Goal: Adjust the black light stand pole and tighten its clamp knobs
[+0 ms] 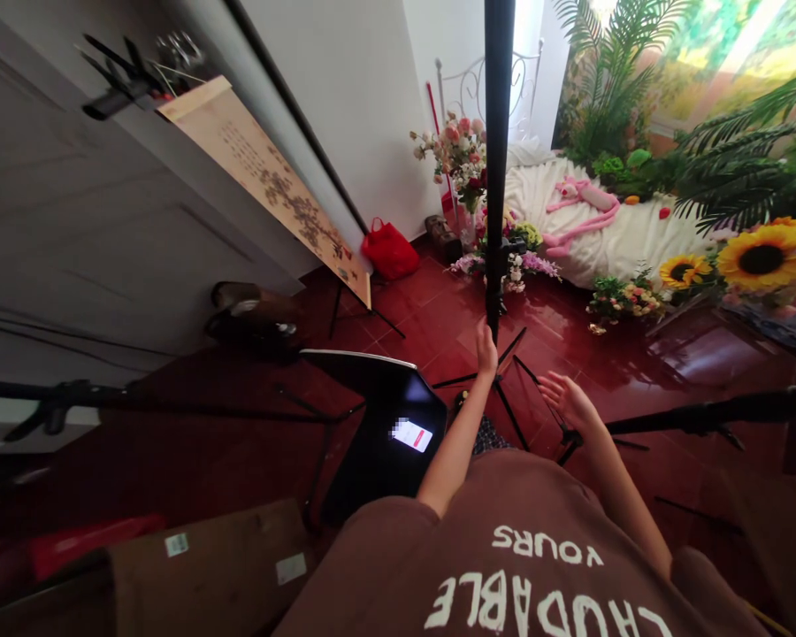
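My left hand [486,352] is raised, fingers extended and holding nothing visible. It is right beside the upright black stand pole [497,177]; I cannot tell whether it touches. To its right, my right hand [569,400] is open in the air with fingers apart and nothing in it. Below it, a dark tripod leg assembly [570,439] stands close to the wrist. A phone with a lit screen [414,435] lies on a black, flat surface with a pale edge [364,469], left of my left forearm.
Tripod legs spread over the red tiled floor [431,305]. A hanging scroll [271,190] and red bag [389,249] are to the left. Flowers [464,146], a pink plush toy [587,196] on white cloth, and sunflowers [760,257] are ahead. Cardboard [212,566] lies lower left.
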`<state>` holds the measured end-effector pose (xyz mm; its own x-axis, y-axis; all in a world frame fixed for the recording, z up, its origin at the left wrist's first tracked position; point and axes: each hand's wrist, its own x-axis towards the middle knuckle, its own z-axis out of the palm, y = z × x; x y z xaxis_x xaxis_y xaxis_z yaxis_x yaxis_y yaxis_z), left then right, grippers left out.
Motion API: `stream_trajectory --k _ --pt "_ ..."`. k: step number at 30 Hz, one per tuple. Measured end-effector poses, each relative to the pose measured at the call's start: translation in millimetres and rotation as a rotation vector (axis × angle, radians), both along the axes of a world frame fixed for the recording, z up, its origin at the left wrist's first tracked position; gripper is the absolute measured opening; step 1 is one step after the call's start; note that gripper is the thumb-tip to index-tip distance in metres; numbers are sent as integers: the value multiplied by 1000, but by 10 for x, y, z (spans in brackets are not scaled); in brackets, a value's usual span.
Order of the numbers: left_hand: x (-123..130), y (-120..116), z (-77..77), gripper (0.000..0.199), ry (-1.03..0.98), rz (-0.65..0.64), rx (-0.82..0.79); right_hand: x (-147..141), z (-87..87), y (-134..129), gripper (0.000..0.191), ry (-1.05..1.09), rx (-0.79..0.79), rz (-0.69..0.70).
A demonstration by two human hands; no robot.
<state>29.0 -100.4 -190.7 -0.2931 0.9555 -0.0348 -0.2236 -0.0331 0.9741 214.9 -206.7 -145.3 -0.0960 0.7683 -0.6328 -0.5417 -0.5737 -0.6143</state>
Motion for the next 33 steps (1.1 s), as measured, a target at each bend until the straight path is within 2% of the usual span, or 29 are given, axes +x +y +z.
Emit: stream_trajectory --k 2,3,6,8,10,12,14,18,21,24,26,28,30,33 --pt "144 -339 -305 51 26 23 -154 284 -194 -313 12 -71 -33 -60" --pt "237 -516 -453 52 26 -12 -232 424 -273 -454 12 -99 -64 -99" --pt "573 -1012 -802 45 -40 -302 -389 797 -406 -776 13 -145 -103 -244" --pt "809 -1249 -912 41 -66 -448 -410 980 -407 -892 14 -159 -108 -354" --pt "1035 -1374 -915 44 -73 -582 -394 1108 -345 -943 14 -154 -90 -456" --pt "1258 -1391 -818 50 -60 -705 -338 1197 -239 -957 14 -139 -54 -550" --pt "1492 -1332 -634 52 -37 -795 -236 1263 -112 -964 14 -119 -27 -631" --pt "1990 -1154 -88 48 16 -944 21 1370 125 -1038 13 -49 30 -720" --pt "2349 -1067 334 47 -23 -1030 171 1462 262 -1124 20 19 61 -742" --pt "2656 -1047 619 51 -123 -1090 263 1593 378 -1178 27 91 119 -765" --pt "2819 -1064 703 54 -105 -1124 307 1691 438 -1186 26 137 190 -750" --pt "2943 -1089 715 54 -6 -1124 340 1781 470 -1175 24 151 235 -731" --pt "3025 -1110 692 51 87 -1094 365 1858 464 -1152 25 106 225 -720" --pt "3074 -1118 660 49 125 -1064 391 1975 400 -1118 33 -39 184 -663"
